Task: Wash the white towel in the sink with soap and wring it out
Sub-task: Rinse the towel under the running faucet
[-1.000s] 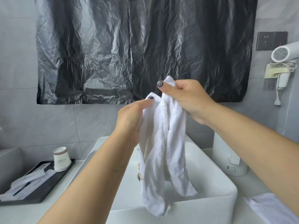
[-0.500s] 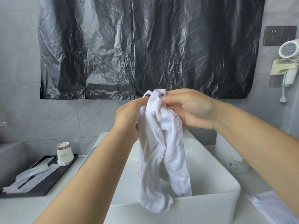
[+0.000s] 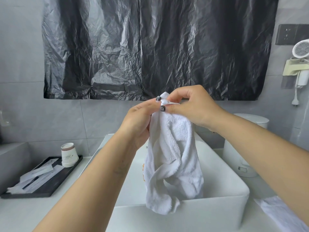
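A white towel [image 3: 172, 158] hangs bunched and twisted above the white rectangular sink [image 3: 222, 203], its lower end draped over the sink's front rim. My left hand [image 3: 138, 121] pinches the towel's top edge from the left. My right hand [image 3: 192, 108] pinches the same top corner from the right, thumb and fingers curled on the cloth. Both hands meet at the towel's top, in front of the black plastic sheet. An orange mark shows on the towel's left fold. The tap is hidden behind the towel and my left arm.
A black tray [image 3: 45, 185] with a stack of paper cups [image 3: 68, 154] and wrapped items sits on the counter at left. A white bin [image 3: 245, 148] stands right of the sink. Another white cloth [image 3: 284, 215] lies at the lower right. A hair dryer [image 3: 301, 51] hangs on the right wall.
My right hand has come down from its raised spot and met my left hand at the towel's top corner. The towel has dropped lower and twisted more.
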`<state>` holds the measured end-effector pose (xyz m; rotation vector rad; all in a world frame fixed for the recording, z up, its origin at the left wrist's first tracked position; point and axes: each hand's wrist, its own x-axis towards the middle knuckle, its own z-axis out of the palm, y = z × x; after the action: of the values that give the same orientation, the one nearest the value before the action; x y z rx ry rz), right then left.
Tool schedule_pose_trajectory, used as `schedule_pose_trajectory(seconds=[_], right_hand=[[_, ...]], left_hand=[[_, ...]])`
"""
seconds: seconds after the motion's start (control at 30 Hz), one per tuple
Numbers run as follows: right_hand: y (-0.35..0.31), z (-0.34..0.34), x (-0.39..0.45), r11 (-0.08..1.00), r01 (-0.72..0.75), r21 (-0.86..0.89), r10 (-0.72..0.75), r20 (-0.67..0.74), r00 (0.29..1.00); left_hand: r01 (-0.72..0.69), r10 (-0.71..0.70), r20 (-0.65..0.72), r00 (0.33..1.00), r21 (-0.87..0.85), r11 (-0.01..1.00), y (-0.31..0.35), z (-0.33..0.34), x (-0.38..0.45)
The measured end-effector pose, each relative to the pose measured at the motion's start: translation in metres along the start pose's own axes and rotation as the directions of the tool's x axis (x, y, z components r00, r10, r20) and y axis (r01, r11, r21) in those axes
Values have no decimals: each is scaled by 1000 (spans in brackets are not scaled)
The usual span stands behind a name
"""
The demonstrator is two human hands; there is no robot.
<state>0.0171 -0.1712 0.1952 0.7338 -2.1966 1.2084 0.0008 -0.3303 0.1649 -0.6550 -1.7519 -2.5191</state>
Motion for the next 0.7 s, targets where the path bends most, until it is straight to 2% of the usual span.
schedule_pose_trajectory(seconds=[0.1, 0.17, 0.3, 0.4, 0.57, 0.63, 0.7], right_hand=[[1, -2, 0, 995, -45, 84, 41, 42, 998], [3, -2, -2, 994, -77, 78, 73, 55, 996], [3, 3, -2, 992, -97, 82, 103, -69, 992], [6, 2, 0, 964, -216, 153, 231, -85, 969], [7, 2, -1, 896, -395, 205, 373, 138, 918], [8, 2, 0, 923, -359, 142, 343, 122, 931], [8, 3, 3, 960, -265, 87, 262, 47, 964]], left_hand=[[-12, 12, 22, 1000, 13, 1000, -1, -1, -3], [-14, 14, 20, 1000, -9, 1000, -4, -3, -4], [-38, 41, 81, 996, -37, 999, -8, -6, -8], [-75, 82, 107, 991, -63, 995, -8, -6, -11], [-202, 194, -87, 977, -99, 974, -12, -5, -10], [-272, 261, -128, 957, -78, 959, -17, -7, -9], [-373, 374, -129, 918, 31, 927, -20, -10, -8]])
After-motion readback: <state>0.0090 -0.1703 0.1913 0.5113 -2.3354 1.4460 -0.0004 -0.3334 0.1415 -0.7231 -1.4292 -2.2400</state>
